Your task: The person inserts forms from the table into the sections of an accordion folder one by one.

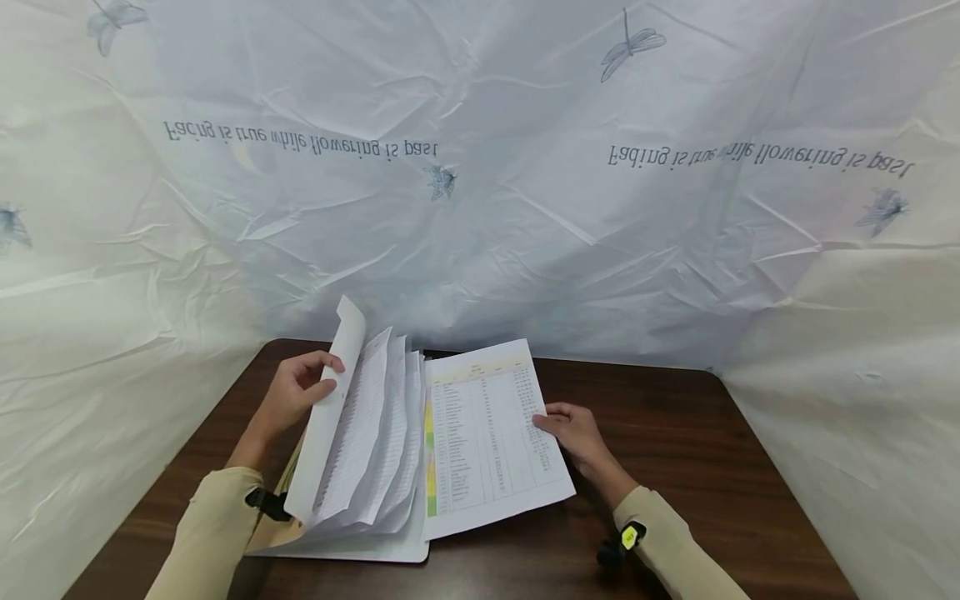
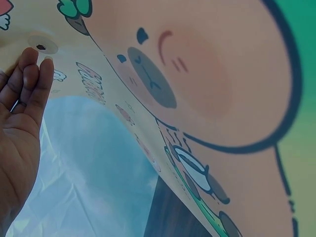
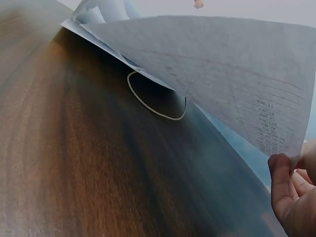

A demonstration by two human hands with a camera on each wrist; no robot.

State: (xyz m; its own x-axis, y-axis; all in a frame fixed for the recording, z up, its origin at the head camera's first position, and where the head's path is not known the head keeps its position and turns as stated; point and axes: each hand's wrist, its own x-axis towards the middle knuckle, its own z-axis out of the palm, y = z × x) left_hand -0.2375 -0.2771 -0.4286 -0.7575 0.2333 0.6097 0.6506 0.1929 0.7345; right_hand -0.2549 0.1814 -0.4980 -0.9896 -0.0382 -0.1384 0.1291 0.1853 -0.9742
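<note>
My left hand grips the raised white cover of a document folder near its upper edge, at the left of the table. The cover's outer side carries a cartoon bear print in the left wrist view. Between the cover and the back lie several wavy printed sheets. On the right, my right hand pinches the right edge of a printed table sheet, thumb on top. The sheet slants up from the table in the right wrist view. Its left edge adjoins yellow and green strips.
The folder stands on a dark wooden table. A thin pale cord loop hangs out beneath the papers. A white printed plastic curtain encloses the back and sides. Black straps ring both wrists.
</note>
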